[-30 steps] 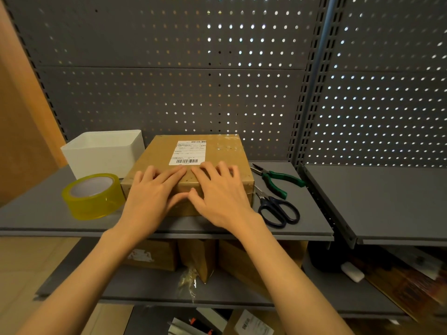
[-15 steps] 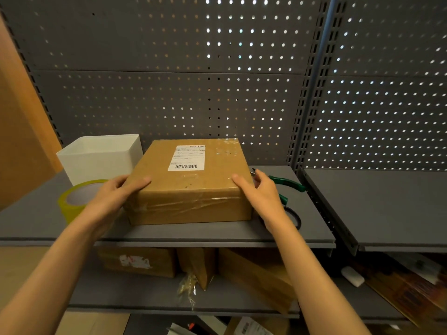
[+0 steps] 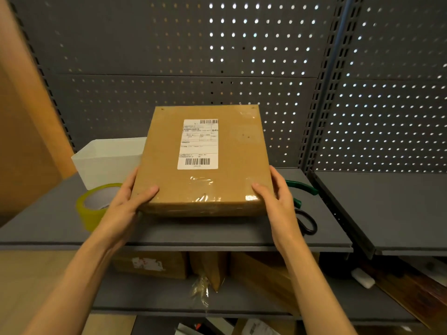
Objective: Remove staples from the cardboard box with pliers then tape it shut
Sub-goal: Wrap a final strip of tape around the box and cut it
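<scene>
- cardboard box (image 3: 205, 163), centre of frame, closed and tilted up toward the camera; its near edge is low over the grey shelf (image 3: 198, 234), far edge raised against the pegboard. contents not visible.
- clear tape glints along the box's near edge and on its upper right corner.
- left hand (image 3: 125, 204) grips the box's lower left corner: thumb on top, fingers tucked out of sight along the side.
- right hand (image 3: 278, 201) grips the lower right corner the same way, thumb on top, fingers along the right side.
- white open bin (image 3: 108, 160), left of centre, behind the box's left edge; inside not visible from this angle.
- yellowish tape roll (image 3: 90, 209) lies flat on the shelf, lower left of the bin, partly behind the left wrist.
- green-handled pliers (image 3: 302, 189) lie on the shelf right of the box, mostly hidden by the right hand; black scissors (image 3: 308, 222) just below them in frame.
- dark grey pegboard (image 3: 169, 56) fills the upper frame, light showing through the holes; a slotted upright (image 3: 321, 93) runs down right of centre, second shelf (image 3: 387, 209) at right.
- lower shelf holds brown cartons (image 3: 150, 264), blurred.
- white shipping label (image 3: 198, 144) on the box top with barcodes at top and bottom; print too small to read.
</scene>
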